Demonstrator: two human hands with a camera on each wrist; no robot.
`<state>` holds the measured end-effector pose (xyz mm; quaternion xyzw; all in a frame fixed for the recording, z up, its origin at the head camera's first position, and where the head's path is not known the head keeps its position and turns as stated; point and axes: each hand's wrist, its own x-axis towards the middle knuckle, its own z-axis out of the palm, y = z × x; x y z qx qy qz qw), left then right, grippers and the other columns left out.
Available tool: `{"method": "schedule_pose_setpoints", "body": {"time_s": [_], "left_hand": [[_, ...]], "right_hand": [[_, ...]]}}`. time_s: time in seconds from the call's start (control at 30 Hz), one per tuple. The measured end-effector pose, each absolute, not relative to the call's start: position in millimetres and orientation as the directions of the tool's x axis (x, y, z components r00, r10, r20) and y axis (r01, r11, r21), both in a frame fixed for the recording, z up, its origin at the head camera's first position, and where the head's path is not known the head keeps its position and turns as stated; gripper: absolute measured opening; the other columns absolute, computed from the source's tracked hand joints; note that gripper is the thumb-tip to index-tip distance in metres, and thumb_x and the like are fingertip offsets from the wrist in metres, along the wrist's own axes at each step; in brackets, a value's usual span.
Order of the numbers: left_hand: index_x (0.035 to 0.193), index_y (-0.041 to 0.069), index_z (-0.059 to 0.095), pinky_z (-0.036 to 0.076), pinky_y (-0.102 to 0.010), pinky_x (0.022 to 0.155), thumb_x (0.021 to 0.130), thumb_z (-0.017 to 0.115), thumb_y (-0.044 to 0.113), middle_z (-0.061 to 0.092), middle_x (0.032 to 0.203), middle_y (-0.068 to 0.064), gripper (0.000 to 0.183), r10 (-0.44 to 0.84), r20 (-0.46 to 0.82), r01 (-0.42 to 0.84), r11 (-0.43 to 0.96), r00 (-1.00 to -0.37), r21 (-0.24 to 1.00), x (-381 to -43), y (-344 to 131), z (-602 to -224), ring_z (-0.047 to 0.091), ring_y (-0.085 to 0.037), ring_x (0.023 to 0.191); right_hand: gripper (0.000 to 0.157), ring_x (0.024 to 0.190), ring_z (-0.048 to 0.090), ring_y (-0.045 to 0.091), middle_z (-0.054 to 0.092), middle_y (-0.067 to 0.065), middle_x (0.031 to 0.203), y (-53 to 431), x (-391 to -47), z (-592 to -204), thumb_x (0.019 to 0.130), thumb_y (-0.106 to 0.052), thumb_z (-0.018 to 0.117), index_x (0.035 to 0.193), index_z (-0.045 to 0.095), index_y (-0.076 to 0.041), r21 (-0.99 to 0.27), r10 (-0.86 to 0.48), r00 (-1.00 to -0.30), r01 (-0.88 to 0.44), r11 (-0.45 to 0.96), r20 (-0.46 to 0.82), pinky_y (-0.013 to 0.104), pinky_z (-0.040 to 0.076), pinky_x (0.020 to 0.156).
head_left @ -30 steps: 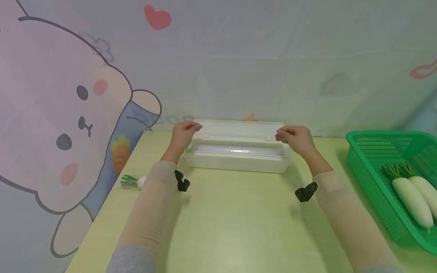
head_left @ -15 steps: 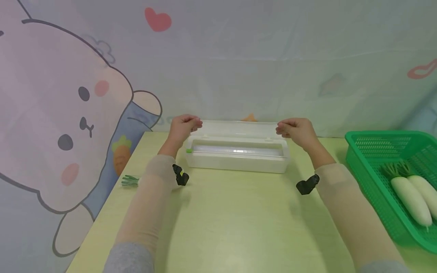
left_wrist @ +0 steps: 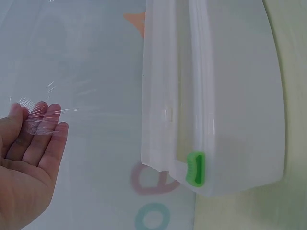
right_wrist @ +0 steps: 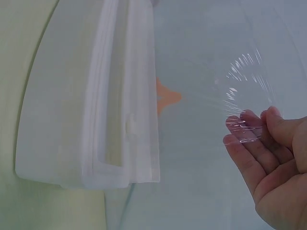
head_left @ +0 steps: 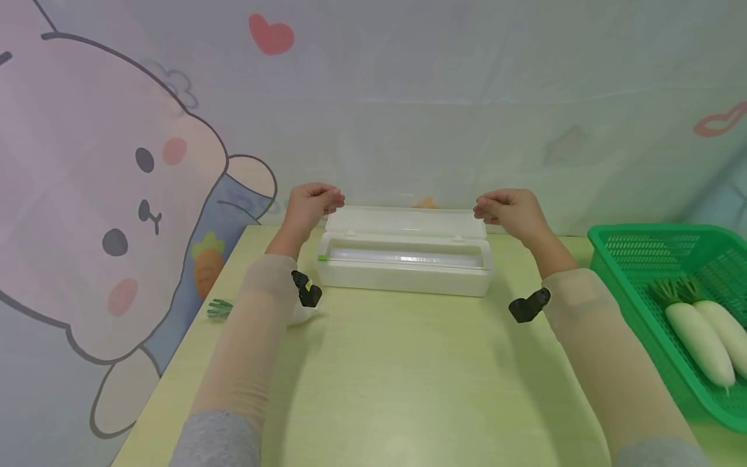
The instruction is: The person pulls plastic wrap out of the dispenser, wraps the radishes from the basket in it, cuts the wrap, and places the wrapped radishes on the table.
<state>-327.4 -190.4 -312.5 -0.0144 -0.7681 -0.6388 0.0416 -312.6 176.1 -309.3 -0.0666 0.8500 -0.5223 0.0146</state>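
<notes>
Between thumb and fingers my left hand [head_left: 309, 209] pinches one corner of clear plastic wrap [left_wrist: 43, 125], which creases around the fingertips in the left wrist view. At the other side my right hand [head_left: 513, 215] pinches the wrap [right_wrist: 243, 86] too. The sheet is nearly invisible in the head view. Below and between the hands stands a white cling film dispenser [head_left: 403, 277], its lid [head_left: 403, 222] tipped back. Inside lies the film roll [head_left: 403, 257]. A green slide cutter [left_wrist: 195, 169] sits at the dispenser's left end.
A white radish with green stems [head_left: 219, 309] lies on the table at the left, partly behind my left forearm. A green plastic basket [head_left: 630, 311] with white radishes [head_left: 700, 340] stands at the right. A printed cloth [head_left: 385, 117] hangs behind the table [head_left: 403, 376].
Both hands have risen away from the dispenser, still pinching the wrap. The dispenser has stayed in place, and more of the radish shows beside my left forearm.
</notes>
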Motion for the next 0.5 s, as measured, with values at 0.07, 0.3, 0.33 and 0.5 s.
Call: {"method": "schedule_pose_setpoints", "body": {"time_s": [0.07, 0.3, 0.33, 0.5], "left_hand": [[0.111, -0.007, 0.065, 0.05, -0.033, 0.092, 0.096, 0.06, 0.016, 0.071, 0.098, -0.01, 0.028, -0.038, 0.083, 0.075, 0.175, -0.996, 0.982, -327.2, -190.3, -309.5, 0.068, -0.01, 0.085], [0.108, -0.006, 0.065, 0.05, -0.034, 0.093, 0.095, 0.061, 0.014, 0.07, 0.088, -0.002, 0.024, -0.061, 0.084, 0.075, 0.142, -0.995, 0.987, -327.2, -190.1, -297.7, 0.068, -0.009, 0.081], [0.108, -0.006, 0.065, 0.05, -0.034, 0.093, 0.095, 0.061, 0.014, 0.07, 0.088, -0.002, 0.024, -0.06, 0.09, 0.08, 0.145, -0.994, 0.986, -327.0, -190.5, -295.9, 0.068, -0.009, 0.081], [0.11, -0.008, 0.064, 0.05, -0.034, 0.093, 0.095, 0.06, 0.013, 0.07, 0.086, -0.001, 0.026, -0.062, 0.111, 0.103, 0.131, -0.992, 0.986, -325.5, -191.4, -287.9, 0.068, -0.01, 0.081]], "right_hand": [[0.043, 0.084, 0.066, -0.003, 0.072, 0.001, 0.101, 176.3, -313.4, -306.5, 0.097, -0.029, 0.057, 0.124, 0.06, 0.003, -0.89, -0.131, -0.99, -0.099, 0.444, 0.044, 0.021, 0.053, 0.081], [0.042, 0.083, 0.065, -0.004, 0.071, -0.006, 0.095, 175.6, -315.7, -294.6, 0.097, -0.03, 0.057, 0.123, 0.061, 0.002, -0.881, -0.13, -0.989, -0.127, 0.456, 0.076, 0.024, 0.054, 0.082], [0.041, 0.082, 0.065, -0.004, 0.071, -0.006, 0.095, 175.4, -315.7, -292.7, 0.097, -0.029, 0.056, 0.122, 0.062, 0.003, -0.88, -0.129, -0.988, -0.131, 0.456, 0.08, 0.024, 0.054, 0.082], [0.041, 0.081, 0.065, -0.004, 0.071, -0.008, 0.091, 174.0, -315.7, -283.5, 0.097, -0.029, 0.057, 0.121, 0.062, 0.003, -0.88, -0.127, -0.988, -0.137, 0.455, 0.088, 0.022, 0.054, 0.081]]}}
